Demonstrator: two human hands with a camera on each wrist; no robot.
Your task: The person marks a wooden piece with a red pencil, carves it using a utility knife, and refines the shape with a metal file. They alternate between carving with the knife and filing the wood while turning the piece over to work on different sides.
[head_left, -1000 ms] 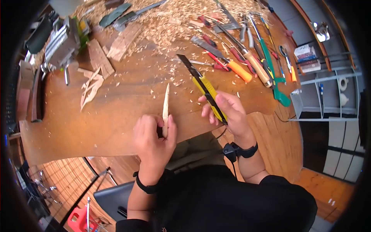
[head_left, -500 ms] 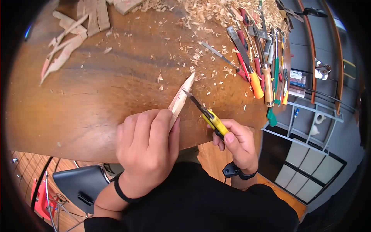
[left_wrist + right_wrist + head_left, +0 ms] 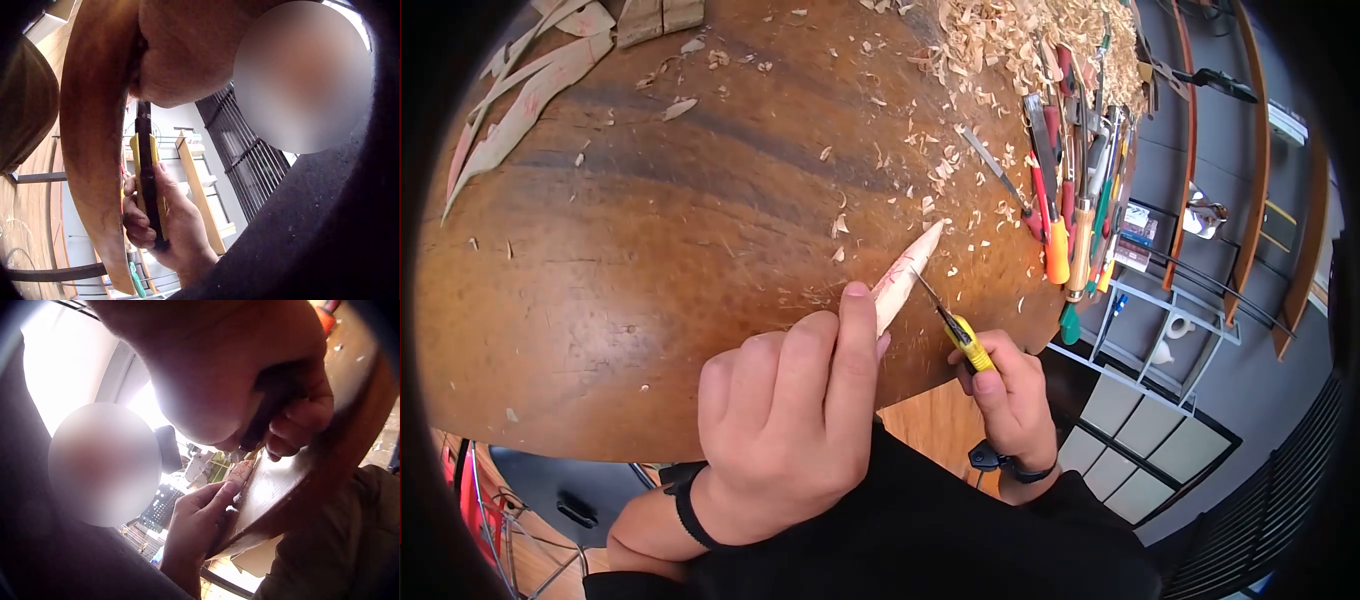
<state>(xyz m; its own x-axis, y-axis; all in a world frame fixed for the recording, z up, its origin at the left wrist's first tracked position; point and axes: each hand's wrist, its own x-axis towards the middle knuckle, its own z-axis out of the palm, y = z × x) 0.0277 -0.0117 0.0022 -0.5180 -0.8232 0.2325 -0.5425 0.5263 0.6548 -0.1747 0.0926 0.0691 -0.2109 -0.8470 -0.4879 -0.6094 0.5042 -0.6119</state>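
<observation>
My left hand (image 3: 785, 420) grips a pointed piece of pale wood (image 3: 908, 275) by its lower end, over the front part of the table. Red pencil-like lines mark the wood's upper face, and its tip points away to the right. In my right hand (image 3: 1010, 395) is a yellow and black utility knife (image 3: 967, 345), its blade out and the blade tip overlapping the wood's right edge. The left wrist view shows the right fingers wrapped round the knife's handle (image 3: 147, 181). Seen from the right wrist, the left thumb lies along the marked wood (image 3: 239, 472).
Chisels and files with coloured handles, one an orange-handled chisel (image 3: 1056, 245), lie at the right beside a heap of wood shavings (image 3: 1000, 40). Cut wood scraps (image 3: 530, 110) sit at the far left. The table's curved front edge (image 3: 600, 458) runs close to my body.
The left hand has turned over the wood, tilting its tip rightward. The knife has swung down from upright to the wood's edge. The head view has shifted, bringing the hands closer.
</observation>
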